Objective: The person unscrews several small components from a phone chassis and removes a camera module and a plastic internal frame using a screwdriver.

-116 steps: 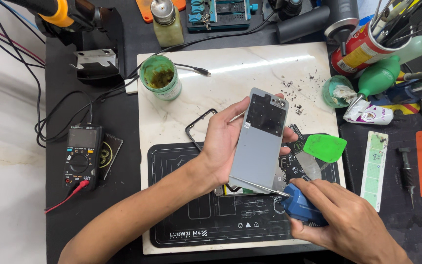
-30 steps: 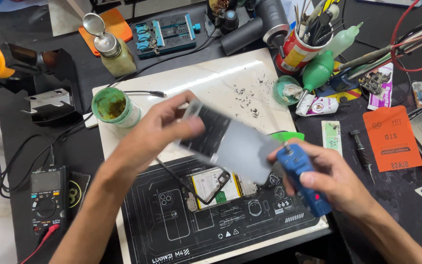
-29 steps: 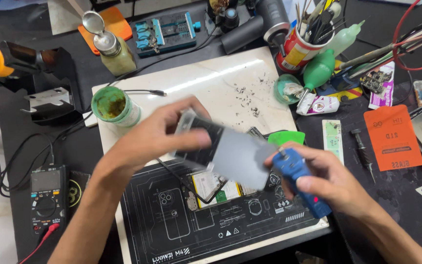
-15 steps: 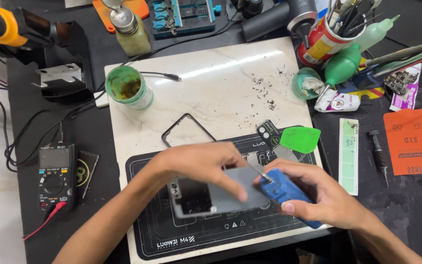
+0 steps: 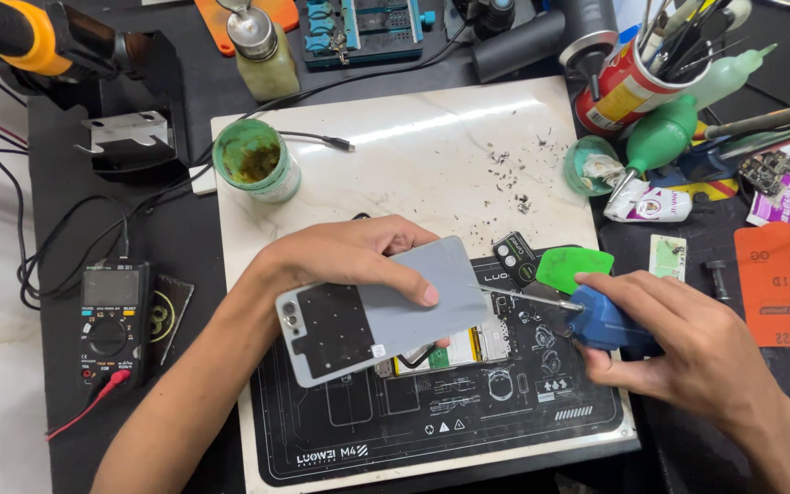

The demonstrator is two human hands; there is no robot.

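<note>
- Two surfaces carry the work: a pale marble slab (image 5: 432, 155) on a dark bench, and a black printed repair mat (image 5: 468, 421) laid over its near half, probably to keep small parts from sliding.
- Across the middle, the grey phone back cover (image 5: 386, 306) is held flat, inner side up, just above the mat. It is tilted a little, so its right edge faces the tool.
- Beneath it, touching the mat, lies the opened phone body (image 5: 454, 348); only a strip with yellow and green parts shows past the cover.
- Left hand (image 5: 349, 256) is closed on the cover, thumb pressed on top and fingers curled under the far edge, a grip that steadies it.
- Right hand (image 5: 688, 352) is wrapped around the blue-handled pry tool (image 5: 596, 316), whose thin metal tip points left and meets the cover's right edge.
- At far left sits a soldering iron stand (image 5: 130, 137), and nearer, a multimeter (image 5: 107, 316) with a red lead.
- On the slab's far left stands a green jar (image 5: 253, 160), and off its far right corner a red tool cup (image 5: 628, 87), within reach yet clear of the mat.
- Just beside the tool rests a green plastic pick (image 5: 573, 265).
</note>
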